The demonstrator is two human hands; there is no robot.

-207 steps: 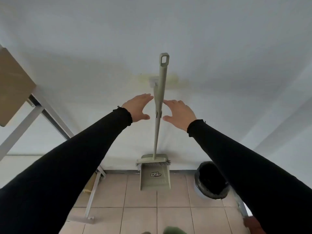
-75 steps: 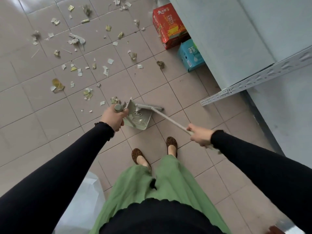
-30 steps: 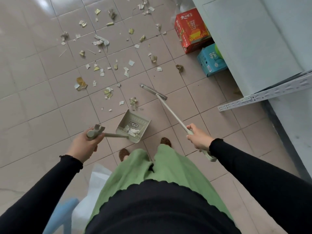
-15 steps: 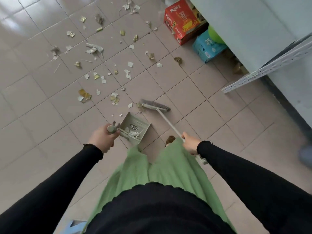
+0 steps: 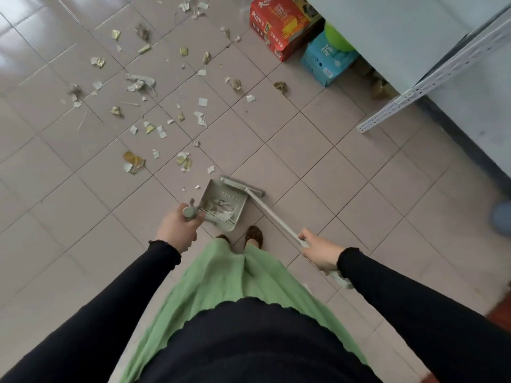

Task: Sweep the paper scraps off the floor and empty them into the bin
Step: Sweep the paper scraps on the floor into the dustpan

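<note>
Left hand is wrapped round the top of the dustpan handle. The handle points almost straight at the camera, so only its round end shows above the fist.

Right hand grips the broom low on its pole. The pole's end sticks out past the wrist, partly under the black sleeve.

Broom head sits on the floor touching the pan's far right edge; bristles not visible from this angle.

Pan is on the tiles just in front of the feet, mouth facing far. There is pale stuff inside, probably scraps, too smeared to tell.

Most paper scraps lie spread across the tiles to the far left, the closest just beyond the pan's mouth.

Far right: a red box, cut off by the top edge, with a blue box beside it. A green round object is half hidden under a white unit. A perforated shelf rail crosses in front.

One shoe is clear; the other is mostly under the green skirt. There's a blurred blue shape at the right edge, can't identify it.
</note>
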